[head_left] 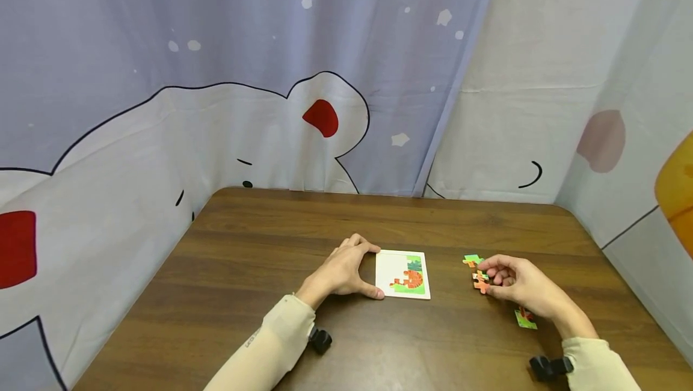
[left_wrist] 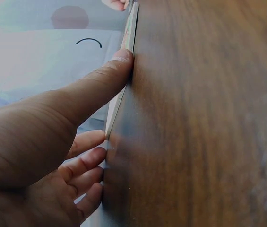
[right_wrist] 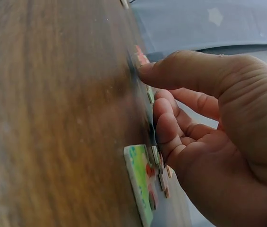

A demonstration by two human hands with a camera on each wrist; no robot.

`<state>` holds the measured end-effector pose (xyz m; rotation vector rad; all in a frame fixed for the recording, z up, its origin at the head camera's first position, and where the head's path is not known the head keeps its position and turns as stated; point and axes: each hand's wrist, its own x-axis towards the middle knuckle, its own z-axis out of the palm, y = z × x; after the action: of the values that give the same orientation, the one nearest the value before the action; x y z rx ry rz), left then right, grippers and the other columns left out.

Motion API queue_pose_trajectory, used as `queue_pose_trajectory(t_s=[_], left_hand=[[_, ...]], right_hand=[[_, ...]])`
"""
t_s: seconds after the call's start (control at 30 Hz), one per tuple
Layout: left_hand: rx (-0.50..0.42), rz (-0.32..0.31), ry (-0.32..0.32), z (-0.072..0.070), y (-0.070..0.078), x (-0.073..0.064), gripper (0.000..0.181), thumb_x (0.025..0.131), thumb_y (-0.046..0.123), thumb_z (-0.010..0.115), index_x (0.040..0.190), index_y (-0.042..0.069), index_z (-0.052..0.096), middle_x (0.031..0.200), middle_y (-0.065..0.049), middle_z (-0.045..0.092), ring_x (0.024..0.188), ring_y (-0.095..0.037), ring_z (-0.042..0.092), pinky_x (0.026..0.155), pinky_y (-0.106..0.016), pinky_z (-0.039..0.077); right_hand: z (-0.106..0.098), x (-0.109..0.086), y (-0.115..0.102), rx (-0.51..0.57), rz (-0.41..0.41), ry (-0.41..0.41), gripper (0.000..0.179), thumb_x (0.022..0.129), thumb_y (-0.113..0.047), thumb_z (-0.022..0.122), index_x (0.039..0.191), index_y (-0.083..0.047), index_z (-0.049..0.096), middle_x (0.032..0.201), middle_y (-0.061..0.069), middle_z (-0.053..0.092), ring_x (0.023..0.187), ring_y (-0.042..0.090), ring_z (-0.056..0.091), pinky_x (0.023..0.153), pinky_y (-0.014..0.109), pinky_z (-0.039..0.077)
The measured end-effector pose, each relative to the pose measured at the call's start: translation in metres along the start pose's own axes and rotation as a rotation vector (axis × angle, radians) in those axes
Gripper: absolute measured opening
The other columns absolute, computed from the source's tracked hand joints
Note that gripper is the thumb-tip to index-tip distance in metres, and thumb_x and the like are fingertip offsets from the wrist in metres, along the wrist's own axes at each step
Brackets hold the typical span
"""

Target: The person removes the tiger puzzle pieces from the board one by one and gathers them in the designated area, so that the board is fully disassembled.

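Observation:
A white-framed jigsaw puzzle board (head_left: 385,263) lies flat on the table, with green and orange pieces fitted along its right and lower parts. My left hand (head_left: 342,267) holds it by the left side, index finger at the upper corner and thumb at the lower one. In the left wrist view the thumb (left_wrist: 102,80) rests on the board's edge (left_wrist: 116,108). To the right of the board, my right hand (head_left: 522,286) pinches an orange puzzle piece (head_left: 480,286) between thumb and index finger, close over the tabletop.
Beyond the right fingertips lies a green and orange puzzle piece (head_left: 473,259). Another green and red piece (head_left: 524,319) is partly under the right wrist, large in the right wrist view. The brown wooden table (head_left: 260,228) meets a patterned curtain (head_left: 233,126) at its back edge.

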<state>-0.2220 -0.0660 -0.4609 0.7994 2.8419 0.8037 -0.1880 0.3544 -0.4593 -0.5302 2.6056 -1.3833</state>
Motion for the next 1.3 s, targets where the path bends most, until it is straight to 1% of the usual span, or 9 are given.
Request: queue_pose_trajectory(t_s=[0.17,0.27,0.6,0.77,0.97,1.03,1.13,1.3], left_hand=[[0.003,0.013,0.009,0.0,-0.001,0.0,0.099,0.07,0.05,0.107,0.152,0.013,0.066,0.144,-0.008,0.059,0.135,-0.031,0.056,0.114,-0.052,0.049],[0.002,0.015,0.009,0.001,-0.001,0.0,0.099,0.07,0.05,0.107,0.152,0.013,0.066,0.144,-0.008,0.059,0.135,-0.031,0.056,0.115,-0.052,0.048],[0.004,0.011,0.005,0.003,-0.002,-0.001,0.098,0.07,0.051,0.107,0.151,0.013,0.066,0.144,-0.008,0.059,0.135,-0.03,0.056,0.115,-0.052,0.048],[0.005,0.009,0.006,0.002,-0.002,0.0,0.099,0.071,0.051,0.107,0.152,0.013,0.065,0.144,-0.008,0.059,0.135,-0.03,0.056,0.115,-0.052,0.048],[-0.002,0.009,0.006,0.0,0.0,0.0,0.099,0.071,0.05,0.107,0.152,0.012,0.065,0.144,-0.009,0.059,0.135,-0.031,0.056,0.116,-0.052,0.048],[0.001,0.011,0.007,0.0,0.0,-0.001,0.099,0.071,0.05,0.107,0.152,0.012,0.066,0.144,-0.009,0.059,0.135,-0.031,0.056,0.116,-0.052,0.048],[0.004,0.01,0.008,0.0,0.0,-0.001,0.098,0.071,0.05,0.107,0.152,0.012,0.066,0.144,-0.009,0.059,0.135,-0.031,0.056,0.116,-0.052,0.048],[0.006,0.011,0.009,0.0,0.0,-0.001,0.098,0.071,0.05,0.107,0.151,0.013,0.066,0.143,-0.008,0.06,0.134,-0.031,0.057,0.115,-0.052,0.048]], right_hand=[[0.0,0.0,0.001,-0.001,0.053,-0.027,0.041,0.093,0.001,0.086,0.131,0.007,0.07,0.108,0.015,0.067,0.087,0.011,0.061,0.073,0.024,0.056],[0.001,-0.001,0.001,-0.005,0.07,-0.032,0.041,0.094,0.001,0.086,0.131,0.007,0.07,0.109,0.015,0.067,0.087,0.011,0.061,0.073,0.024,0.056],[0.005,-0.003,-0.001,-0.066,0.07,-0.01,0.042,0.092,0.001,0.087,0.131,0.004,0.071,0.112,0.013,0.067,0.087,0.012,0.06,0.075,0.024,0.055],[0.003,-0.003,-0.005,-0.098,0.046,0.005,0.042,0.092,0.001,0.088,0.131,0.002,0.072,0.112,0.012,0.068,0.086,0.011,0.061,0.075,0.024,0.055],[-0.001,-0.002,-0.01,-0.075,-0.011,0.057,0.043,0.092,0.003,0.087,0.132,0.005,0.07,0.113,0.014,0.065,0.086,0.01,0.062,0.073,0.025,0.057],[-0.002,-0.002,-0.012,-0.075,-0.039,0.08,0.044,0.093,0.002,0.086,0.134,0.006,0.069,0.116,0.016,0.066,0.09,0.01,0.064,0.075,0.024,0.058],[-0.003,-0.002,-0.015,-0.051,-0.057,0.11,0.048,0.094,0.002,0.086,0.138,0.008,0.066,0.12,0.019,0.068,0.096,0.012,0.068,0.081,0.024,0.059],[-0.005,-0.001,-0.021,0.014,-0.067,0.12,0.054,0.097,0.001,0.084,0.144,0.011,0.059,0.126,0.026,0.07,0.105,0.017,0.074,0.088,0.022,0.06]])
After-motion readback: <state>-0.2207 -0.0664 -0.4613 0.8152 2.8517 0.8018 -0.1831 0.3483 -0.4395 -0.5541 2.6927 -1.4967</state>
